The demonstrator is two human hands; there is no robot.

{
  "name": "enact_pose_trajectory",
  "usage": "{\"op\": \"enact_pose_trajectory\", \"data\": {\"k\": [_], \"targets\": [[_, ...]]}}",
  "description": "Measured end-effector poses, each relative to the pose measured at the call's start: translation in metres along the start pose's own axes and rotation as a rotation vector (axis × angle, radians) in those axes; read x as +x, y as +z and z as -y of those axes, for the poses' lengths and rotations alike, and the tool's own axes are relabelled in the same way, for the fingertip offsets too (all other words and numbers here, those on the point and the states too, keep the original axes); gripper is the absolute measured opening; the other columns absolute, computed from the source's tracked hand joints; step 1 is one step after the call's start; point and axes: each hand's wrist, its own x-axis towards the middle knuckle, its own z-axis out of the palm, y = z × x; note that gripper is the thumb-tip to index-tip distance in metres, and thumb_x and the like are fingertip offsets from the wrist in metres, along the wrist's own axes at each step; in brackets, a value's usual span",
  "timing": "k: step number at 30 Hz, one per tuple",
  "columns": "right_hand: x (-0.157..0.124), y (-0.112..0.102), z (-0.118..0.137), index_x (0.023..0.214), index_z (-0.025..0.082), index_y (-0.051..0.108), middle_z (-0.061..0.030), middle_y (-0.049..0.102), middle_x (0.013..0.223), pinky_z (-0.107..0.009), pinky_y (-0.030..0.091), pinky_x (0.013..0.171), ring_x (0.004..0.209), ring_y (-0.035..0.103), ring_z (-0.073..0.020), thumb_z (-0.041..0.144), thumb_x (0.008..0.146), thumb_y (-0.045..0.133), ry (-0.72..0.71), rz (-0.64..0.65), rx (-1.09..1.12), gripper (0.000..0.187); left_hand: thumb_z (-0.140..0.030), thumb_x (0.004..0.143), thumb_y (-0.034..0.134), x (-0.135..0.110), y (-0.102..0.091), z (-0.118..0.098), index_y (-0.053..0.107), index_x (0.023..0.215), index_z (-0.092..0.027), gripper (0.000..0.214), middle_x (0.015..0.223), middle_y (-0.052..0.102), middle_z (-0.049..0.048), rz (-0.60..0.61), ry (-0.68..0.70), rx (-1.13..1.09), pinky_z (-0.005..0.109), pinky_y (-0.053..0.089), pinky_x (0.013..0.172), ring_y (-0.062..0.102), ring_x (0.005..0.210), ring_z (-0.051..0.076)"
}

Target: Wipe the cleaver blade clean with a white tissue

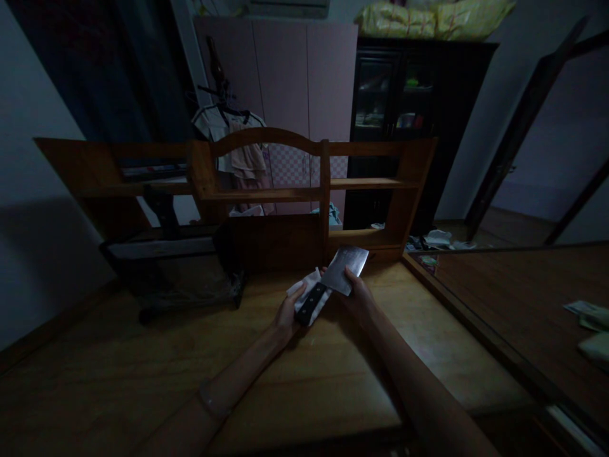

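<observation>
A cleaver (343,269) with a broad steel blade and a black riveted handle is held above the wooden desktop, its blade pointing away to the upper right. My left hand (287,315) is closed around a white cloth (302,284) that lies under and beside the handle. Gripping the blade from its right side is my right hand (360,298), with the thumb on the flat of the steel. The fingers of both hands beneath the cleaver are mostly hidden.
Behind the hands stands a wooden shelf unit (266,195) on the desktop (266,374). To the left is a dark-framed, clear-sided case (176,273). A raised wooden edge (466,324) runs along the right, with light cloths (594,317) beyond it.
</observation>
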Motion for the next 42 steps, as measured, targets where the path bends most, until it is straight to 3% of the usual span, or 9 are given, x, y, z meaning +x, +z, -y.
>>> {"op": "enact_pose_trajectory", "data": {"k": [4, 12, 19, 25, 34, 37, 40, 42], "targets": [[0.001, -0.003, 0.005, 0.12, 0.001, 0.054, -0.0207, 0.072, 0.106, -0.041, 0.055, 0.092, 0.1, 0.07, -0.0275, 0.025, 0.096, 0.045, -0.02, -0.046, 0.033, 0.035, -0.02, 0.087, 0.061, 0.0, 0.001, 0.001, 0.067, 0.112, -0.009, 0.028, 0.1, 0.075, 0.0127, 0.012, 0.038, 0.023, 0.029, 0.059, 0.08, 0.073, 0.088, 0.024], [0.0, -0.013, 0.015, 0.118, 0.013, 0.058, -0.0104, 0.074, 0.105, -0.039, 0.057, 0.091, 0.102, 0.07, -0.022, 0.029, 0.096, 0.045, 0.001, -0.105, 0.106, 0.03, -0.022, 0.086, 0.062, 0.013, -0.011, 0.006, 0.064, 0.12, -0.009, 0.036, 0.106, 0.073, 0.0141, 0.05, 0.051, 0.03, 0.033, 0.059, 0.081, 0.071, 0.096, 0.027], [0.0, -0.014, 0.017, 0.117, 0.009, 0.059, -0.0132, 0.073, 0.107, -0.038, 0.056, 0.091, 0.105, 0.068, -0.0223, 0.029, 0.096, 0.047, 0.0, -0.103, 0.094, 0.031, -0.023, 0.085, 0.065, 0.014, -0.014, 0.009, 0.067, 0.114, -0.01, 0.033, 0.109, 0.072, 0.0135, 0.05, 0.108, 0.075, 0.03, 0.061, 0.072, 0.072, 0.09, 0.026], [0.003, -0.012, 0.013, 0.115, 0.01, 0.06, -0.0129, 0.074, 0.104, -0.036, 0.056, 0.092, 0.104, 0.069, -0.0221, 0.026, 0.096, 0.045, 0.011, -0.072, 0.066, 0.029, -0.025, 0.085, 0.065, 0.007, -0.006, 0.006, 0.066, 0.118, -0.011, 0.036, 0.108, 0.072, 0.0135, 0.107, 0.092, 0.076, 0.032, 0.059, 0.079, 0.071, 0.095, 0.026], [0.001, -0.002, 0.002, 0.116, 0.005, 0.057, -0.0181, 0.074, 0.103, -0.036, 0.056, 0.091, 0.096, 0.072, -0.0248, 0.026, 0.095, 0.048, 0.005, -0.04, -0.017, 0.031, -0.031, 0.079, 0.072, -0.001, -0.002, 0.005, 0.07, 0.114, -0.014, 0.039, 0.105, 0.074, 0.0096, 0.092, 0.125, 0.182, 0.035, 0.052, 0.094, 0.066, 0.107, 0.029], [0.002, -0.005, 0.002, 0.115, 0.006, 0.058, -0.0165, 0.074, 0.102, -0.037, 0.055, 0.092, 0.097, 0.071, -0.0237, 0.027, 0.095, 0.048, 0.003, -0.035, -0.004, 0.029, -0.031, 0.082, 0.068, -0.008, -0.001, 0.002, 0.071, 0.112, -0.018, 0.033, 0.115, 0.071, 0.0072, 0.15, 0.264, 0.377, 0.036, 0.043, 0.105, 0.057, 0.122, 0.029], [0.003, -0.008, 0.003, 0.112, 0.008, 0.059, -0.0158, 0.074, 0.101, -0.039, 0.056, 0.091, 0.097, 0.072, -0.0243, 0.029, 0.096, 0.047, 0.024, -0.037, 0.0, 0.029, -0.028, 0.088, 0.059, -0.015, -0.002, 0.0, 0.065, 0.124, -0.024, 0.037, 0.135, 0.058, 0.0026, 0.301, 0.531, 0.769, 0.035, 0.024, 0.118, 0.041, 0.137, 0.022], [0.004, -0.01, 0.002, 0.11, 0.008, 0.061, -0.0154, 0.075, 0.099, -0.04, 0.057, 0.088, 0.093, 0.073, -0.0246, 0.029, 0.096, 0.048, 0.028, -0.046, -0.012, 0.029, -0.023, 0.091, 0.052, -0.017, -0.005, -0.001, 0.056, 0.134, -0.026, 0.044, 0.146, 0.047, 0.0009, 0.381, 0.667, 1.031, 0.035, 0.018, 0.12, 0.034, 0.141, 0.02]]}}
